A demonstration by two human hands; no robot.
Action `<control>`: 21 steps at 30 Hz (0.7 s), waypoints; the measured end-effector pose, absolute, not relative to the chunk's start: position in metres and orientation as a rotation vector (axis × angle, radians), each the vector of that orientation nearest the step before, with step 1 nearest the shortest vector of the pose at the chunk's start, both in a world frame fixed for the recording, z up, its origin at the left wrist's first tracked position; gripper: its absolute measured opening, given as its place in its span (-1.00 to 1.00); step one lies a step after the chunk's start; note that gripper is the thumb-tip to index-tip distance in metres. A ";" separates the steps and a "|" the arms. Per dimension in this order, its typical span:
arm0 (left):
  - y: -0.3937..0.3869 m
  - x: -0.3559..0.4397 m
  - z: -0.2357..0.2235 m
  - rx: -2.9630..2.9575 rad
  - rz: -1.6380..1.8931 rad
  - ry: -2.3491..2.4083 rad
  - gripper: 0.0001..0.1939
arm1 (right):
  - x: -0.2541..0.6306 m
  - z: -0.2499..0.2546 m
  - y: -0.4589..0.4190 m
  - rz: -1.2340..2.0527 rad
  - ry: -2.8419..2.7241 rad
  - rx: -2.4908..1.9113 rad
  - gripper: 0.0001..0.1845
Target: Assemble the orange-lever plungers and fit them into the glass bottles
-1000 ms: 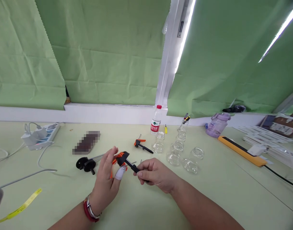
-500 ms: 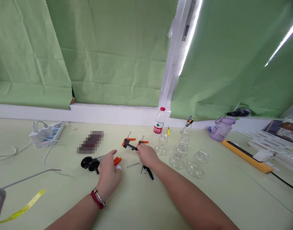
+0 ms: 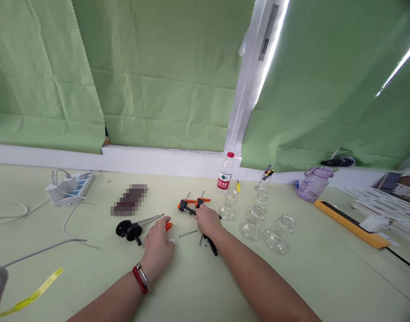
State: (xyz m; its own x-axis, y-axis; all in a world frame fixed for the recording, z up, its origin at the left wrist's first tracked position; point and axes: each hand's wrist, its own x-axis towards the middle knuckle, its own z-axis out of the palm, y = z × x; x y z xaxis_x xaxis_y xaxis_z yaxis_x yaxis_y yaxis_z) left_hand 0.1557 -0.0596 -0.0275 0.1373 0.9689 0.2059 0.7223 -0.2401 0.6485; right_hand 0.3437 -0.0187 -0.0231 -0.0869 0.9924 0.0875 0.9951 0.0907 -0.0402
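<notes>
My right hand (image 3: 209, 221) reaches forward over the green table, fingers curled on the black handle of a small orange-and-black clamp (image 3: 184, 205). A second such clamp (image 3: 202, 201) lies right beside it. My left hand (image 3: 159, 243), with a red bracelet at the wrist, rests on the table over another orange clamp (image 3: 168, 226) that shows only at its tip. Its fingers are bent down and a white bandage shows on one finger. A black clamp part (image 3: 209, 243) lies under my right wrist. A thin metal rod (image 3: 188, 233) sits between my hands.
Two black discs on rods (image 3: 128, 230) lie left of my left hand. Several clear glass jars (image 3: 252, 222), a water bottle (image 3: 225, 179), a purple jug (image 3: 310, 184), a yellow bar (image 3: 351, 224), a power strip (image 3: 69, 188) with cables and a yellow tape (image 3: 30, 292) surround them.
My right hand carried the orange-and-black clamp away from my left hand and set it on the table beside the other clamp. My left hand dropped onto the table.
</notes>
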 end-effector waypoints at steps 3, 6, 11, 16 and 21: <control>-0.060 0.156 -0.027 2.025 0.851 1.624 -0.44 | 0.344 -0.023 -0.018 -0.047 -2.243 -2.069 -0.80; -0.060 0.156 -0.026 2.027 0.854 1.621 -0.44 | 0.344 -0.023 -0.017 -0.038 -2.239 -2.070 -0.80; -0.060 0.157 -0.027 2.032 0.868 1.615 -0.44 | 0.344 -0.022 -0.017 -0.006 -2.204 -2.084 -0.81; -0.065 0.158 -0.023 2.085 0.964 1.594 -0.47 | 0.340 -0.010 -0.020 0.036 -2.137 -2.028 -0.83; -0.088 0.156 -0.006 2.476 1.471 1.220 -0.54 | 0.309 0.006 -0.027 0.183 -2.121 -1.789 -0.78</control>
